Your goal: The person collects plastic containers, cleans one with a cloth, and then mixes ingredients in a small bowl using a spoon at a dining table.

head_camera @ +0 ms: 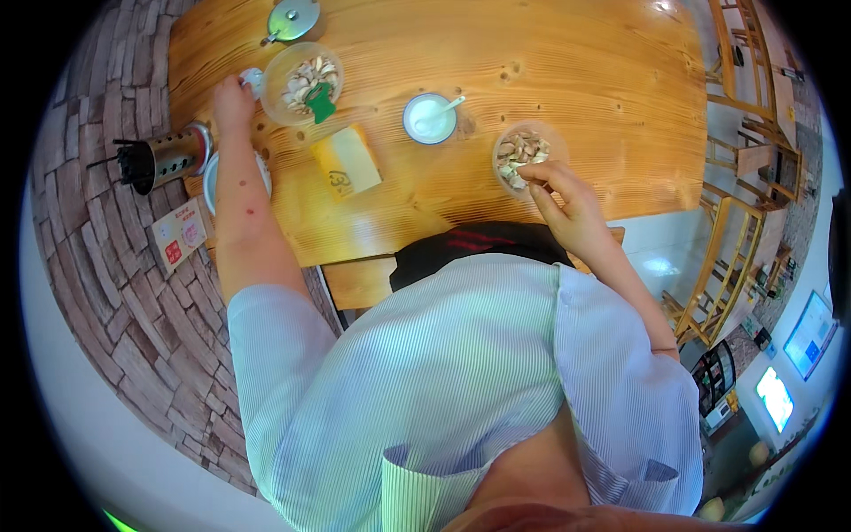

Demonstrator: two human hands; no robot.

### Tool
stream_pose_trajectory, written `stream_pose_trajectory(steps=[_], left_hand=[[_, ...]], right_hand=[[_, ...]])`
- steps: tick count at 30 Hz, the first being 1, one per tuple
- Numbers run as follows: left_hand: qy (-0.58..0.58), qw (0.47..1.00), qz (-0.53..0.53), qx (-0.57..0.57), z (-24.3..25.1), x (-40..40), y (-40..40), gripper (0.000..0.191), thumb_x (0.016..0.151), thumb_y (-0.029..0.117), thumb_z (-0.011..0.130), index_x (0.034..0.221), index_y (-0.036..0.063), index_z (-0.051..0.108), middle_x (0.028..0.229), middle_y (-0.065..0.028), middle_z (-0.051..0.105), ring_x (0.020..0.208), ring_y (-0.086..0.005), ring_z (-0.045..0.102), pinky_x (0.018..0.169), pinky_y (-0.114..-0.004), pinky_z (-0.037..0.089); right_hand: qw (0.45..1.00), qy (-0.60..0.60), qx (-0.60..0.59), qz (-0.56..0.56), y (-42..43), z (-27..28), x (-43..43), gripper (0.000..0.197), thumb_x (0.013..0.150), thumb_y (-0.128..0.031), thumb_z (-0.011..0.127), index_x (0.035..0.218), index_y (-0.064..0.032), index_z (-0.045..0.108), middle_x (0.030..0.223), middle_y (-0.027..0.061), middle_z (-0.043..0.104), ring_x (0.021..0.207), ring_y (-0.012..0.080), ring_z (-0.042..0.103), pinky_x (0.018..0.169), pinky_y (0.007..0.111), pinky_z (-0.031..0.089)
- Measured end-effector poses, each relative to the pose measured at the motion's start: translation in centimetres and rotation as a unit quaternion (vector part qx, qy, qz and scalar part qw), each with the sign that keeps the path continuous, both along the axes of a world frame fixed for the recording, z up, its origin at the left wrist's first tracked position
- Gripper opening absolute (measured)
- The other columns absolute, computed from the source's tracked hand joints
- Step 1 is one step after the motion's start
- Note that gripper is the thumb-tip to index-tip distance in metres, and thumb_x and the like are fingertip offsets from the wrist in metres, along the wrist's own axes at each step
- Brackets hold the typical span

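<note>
My left hand (234, 100) is at the table's left side, its fingertips at a small crumpled whitish thing (252, 81); whether they grip it is hidden. Beside that stands a clear plastic bowl (267, 100) of garlic cloves (311, 74), with a green plastic piece (320, 103) lying on them. My right hand (565, 206) is at the near rim of a second clear bowl (497, 159), which holds garlic cloves (522, 149). Its thumb and forefinger are bent towards each other; anything small between them cannot be made out.
Between the bowls are a white bowl (431, 118) with a spoon (449, 108) and a yellow-and-white packet (347, 161). A metal-lidded container (293, 18) stands at the back left. A perforated metal utensil holder (174, 154) and a white bowl (210, 183) are by my left forearm.
</note>
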State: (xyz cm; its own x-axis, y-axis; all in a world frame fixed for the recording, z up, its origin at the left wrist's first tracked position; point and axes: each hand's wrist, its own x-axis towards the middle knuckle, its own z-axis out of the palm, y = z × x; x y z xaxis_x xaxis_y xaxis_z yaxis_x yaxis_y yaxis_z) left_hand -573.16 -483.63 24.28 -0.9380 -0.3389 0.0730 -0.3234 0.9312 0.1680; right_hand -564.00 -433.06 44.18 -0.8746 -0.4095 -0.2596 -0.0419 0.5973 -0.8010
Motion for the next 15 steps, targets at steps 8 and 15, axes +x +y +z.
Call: stream_pose_trajectory(steps=[8,15], left_hand=[[0.172,0.926,0.204,0.265,5.7,2.4,2.9,0.019,0.077,0.017,0.061,0.081,-0.0014,0.061,0.07,-0.0119,0.064,0.067,-0.0213,0.062,0.063,-0.035,0.048],[0.25,0.408,0.109,0.871,12.5,9.3,14.7,0.013,0.086,0.009,0.054,0.093,-0.0013,0.056,0.084,-0.0053,0.06,0.067,-0.0109,0.056,0.058,-0.02,0.049]], right_hand=[[0.999,0.041,-0.007,0.026,0.2,-0.4,0.2,0.022,0.08,0.0,0.054,0.101,-0.0036,0.059,0.091,0.0121,0.059,0.082,0.0261,0.056,0.073,0.032,0.046],[0.985,0.152,-0.042,0.071,-1.7,1.2,-1.2,0.023,0.078,-0.002,0.057,0.101,-0.005,0.059,0.091,0.0104,0.059,0.088,0.0274,0.056,0.076,0.032,0.044]])
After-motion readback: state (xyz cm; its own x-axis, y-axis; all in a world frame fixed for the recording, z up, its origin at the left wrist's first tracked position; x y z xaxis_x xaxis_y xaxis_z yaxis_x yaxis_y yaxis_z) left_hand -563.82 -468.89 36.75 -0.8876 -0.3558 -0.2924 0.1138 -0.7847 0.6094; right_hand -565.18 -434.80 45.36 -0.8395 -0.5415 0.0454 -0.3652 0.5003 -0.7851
